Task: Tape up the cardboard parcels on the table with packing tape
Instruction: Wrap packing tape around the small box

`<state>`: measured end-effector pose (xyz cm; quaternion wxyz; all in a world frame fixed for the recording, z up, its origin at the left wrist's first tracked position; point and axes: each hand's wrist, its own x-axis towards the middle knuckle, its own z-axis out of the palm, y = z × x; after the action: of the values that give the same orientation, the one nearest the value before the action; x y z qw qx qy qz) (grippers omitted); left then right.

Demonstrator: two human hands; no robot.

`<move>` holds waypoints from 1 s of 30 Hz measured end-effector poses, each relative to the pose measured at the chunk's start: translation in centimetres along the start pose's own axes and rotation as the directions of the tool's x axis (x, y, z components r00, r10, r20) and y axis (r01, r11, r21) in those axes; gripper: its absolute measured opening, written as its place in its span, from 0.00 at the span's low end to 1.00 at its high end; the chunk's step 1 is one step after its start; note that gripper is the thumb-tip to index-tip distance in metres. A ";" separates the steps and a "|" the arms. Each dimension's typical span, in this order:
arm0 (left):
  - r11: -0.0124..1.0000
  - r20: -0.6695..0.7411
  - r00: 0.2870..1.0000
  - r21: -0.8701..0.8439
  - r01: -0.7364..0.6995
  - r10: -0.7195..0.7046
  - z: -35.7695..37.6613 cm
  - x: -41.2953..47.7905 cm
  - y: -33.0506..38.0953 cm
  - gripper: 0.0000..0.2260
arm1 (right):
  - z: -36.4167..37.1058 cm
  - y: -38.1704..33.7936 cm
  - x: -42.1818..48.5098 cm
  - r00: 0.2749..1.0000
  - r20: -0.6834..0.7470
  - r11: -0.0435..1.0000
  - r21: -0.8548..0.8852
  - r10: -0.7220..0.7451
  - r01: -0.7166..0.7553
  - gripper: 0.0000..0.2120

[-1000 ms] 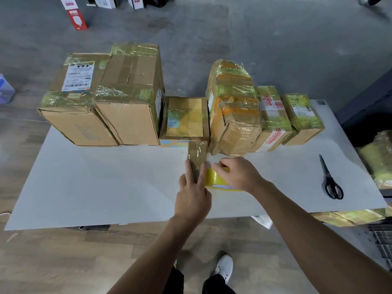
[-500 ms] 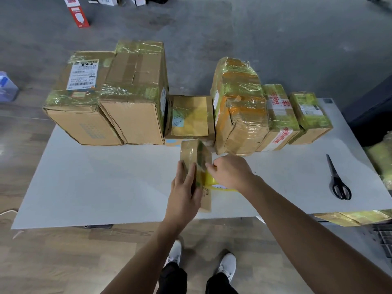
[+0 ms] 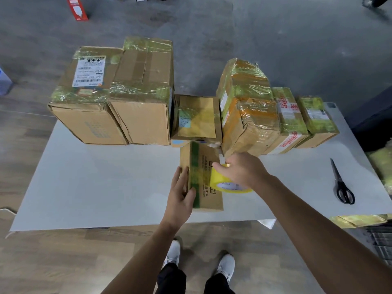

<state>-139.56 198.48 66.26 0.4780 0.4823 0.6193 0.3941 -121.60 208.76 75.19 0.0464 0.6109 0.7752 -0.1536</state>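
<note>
A white table (image 3: 84, 187) fills most of the view. Along its far edge stands a row of cardboard parcels, all with glossy yellowish tape on them. At the far left are the two biggest, touching side by side: the labelled parcel (image 3: 84, 98) and the tall parcel (image 3: 144, 98). Right of the middle is the bulky parcel (image 3: 246, 107), heavily wrapped and crumpled. Further right stand two narrow parcels (image 3: 290, 117) leaning against it. Between the tall and the bulky one lies the flat parcel (image 3: 197, 117), the lowest in the row.

Nearer, about mid-table, the slim parcel (image 3: 209, 200) lies flat with its far end just at the flat parcel. A dark greenish strip of tape runs along its length (printed characters show beside it).

The left hand (image 3: 180, 198) steadies this parcel: its fingers lie straight against the left side, and the thumb is laid on the top face at the strip. The right hand (image 3: 244, 168) has its fingers curled over the roll of packing tape (image 3: 224, 183), a yellow roll set on the parcel's right edge.

Black scissors (image 3: 342, 185) lie near the table's right end, well apart from both hands, blades pointing far.
</note>
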 end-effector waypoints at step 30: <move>0.442 0.312 0.950 0.855 -0.273 -0.017 -0.9 3.1 -1.8 0.43 | 1.4 2.3 -0.1 0.998 -0.057 0.986 0.164 0.001 0.008 0.28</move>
<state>-141.13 201.09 64.06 0.2043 0.7558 0.6216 -0.0241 -119.48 208.71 73.52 -0.0266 0.6154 0.7620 -0.1996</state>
